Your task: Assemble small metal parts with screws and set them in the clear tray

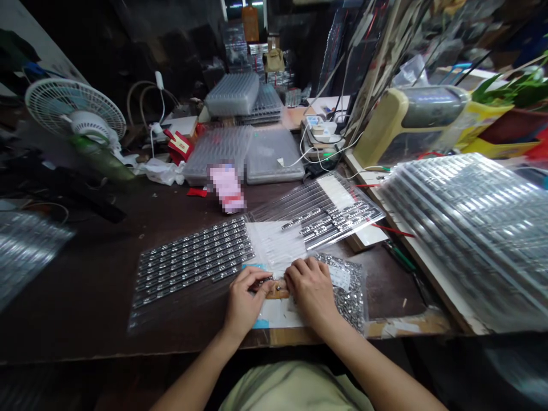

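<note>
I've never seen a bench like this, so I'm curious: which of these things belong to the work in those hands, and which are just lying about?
Part of the work: left hand, right hand, small tan piece, clear bag of small metal pieces, plastic-covered rows of metal strips.

Probably just lying about: desk fan, power strip, stacked clear plastic trays, green plant.

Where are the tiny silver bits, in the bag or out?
In the bag: the silver bits lie under clear plastic with a white label, beside the right hand.
</note>
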`<state>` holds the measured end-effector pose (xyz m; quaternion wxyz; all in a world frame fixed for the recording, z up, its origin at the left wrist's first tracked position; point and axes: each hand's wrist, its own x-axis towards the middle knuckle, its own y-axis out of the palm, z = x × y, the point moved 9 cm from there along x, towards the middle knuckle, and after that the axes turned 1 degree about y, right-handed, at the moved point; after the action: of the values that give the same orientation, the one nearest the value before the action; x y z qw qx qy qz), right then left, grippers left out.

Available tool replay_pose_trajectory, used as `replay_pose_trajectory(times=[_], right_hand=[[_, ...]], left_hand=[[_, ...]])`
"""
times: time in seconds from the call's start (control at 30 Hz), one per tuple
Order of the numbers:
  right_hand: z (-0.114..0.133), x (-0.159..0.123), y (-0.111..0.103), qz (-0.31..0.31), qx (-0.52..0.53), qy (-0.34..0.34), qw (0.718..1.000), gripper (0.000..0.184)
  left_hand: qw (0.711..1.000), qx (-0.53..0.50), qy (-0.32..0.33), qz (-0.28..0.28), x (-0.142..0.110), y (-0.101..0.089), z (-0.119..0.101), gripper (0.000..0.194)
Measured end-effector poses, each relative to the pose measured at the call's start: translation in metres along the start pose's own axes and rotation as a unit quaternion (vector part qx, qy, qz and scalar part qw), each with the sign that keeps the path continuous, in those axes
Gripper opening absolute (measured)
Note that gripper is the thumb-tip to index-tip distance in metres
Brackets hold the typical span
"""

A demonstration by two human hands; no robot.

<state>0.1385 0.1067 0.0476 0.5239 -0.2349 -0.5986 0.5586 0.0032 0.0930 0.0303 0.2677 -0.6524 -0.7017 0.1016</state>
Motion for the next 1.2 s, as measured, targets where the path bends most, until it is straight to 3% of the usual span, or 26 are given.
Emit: replay_pose_trajectory(times=[0.17,0.3,0.8,0.87,0.97,1.1,1.2], right_hand=[[-0.016,-0.008,-0.008,-0.026,0.074,0.038,0.996,0.008],[-0.024,-0.013,-0.013,-0.043,0.137,0.046,0.989,0.017],[-0.023,-0.014,-0.012,-0.032,0.163,0.038,0.985,0.015],[-0.019,-0.014,-0.013,-0.023,0.174,0.038,0.984,0.014],[-0.009,-0.015,-0.01,-0.002,0.191,0.026,0.981,0.012],[0.002,-0.016,-0.004,0.005,0.194,0.012,0.981,0.007],[0.006,-0.017,-0.001,0.003,0.192,0.008,0.981,0.009]], left_hand=[[0.996,0.043,0.054,0.058,0.001,0.021,-0.02,0.011],[0.99,0.083,0.081,0.079,-0.002,0.034,-0.025,0.013],[0.99,0.077,0.072,0.097,-0.002,0.039,-0.023,0.012],[0.991,0.08,0.066,0.088,0.001,0.032,-0.02,0.012],[0.986,0.153,0.054,0.025,0.012,0.005,-0.01,0.01],[0.96,0.272,0.046,-0.048,0.021,-0.035,0.004,0.006],[0.949,0.305,0.041,-0.067,0.019,-0.052,0.011,0.008]])
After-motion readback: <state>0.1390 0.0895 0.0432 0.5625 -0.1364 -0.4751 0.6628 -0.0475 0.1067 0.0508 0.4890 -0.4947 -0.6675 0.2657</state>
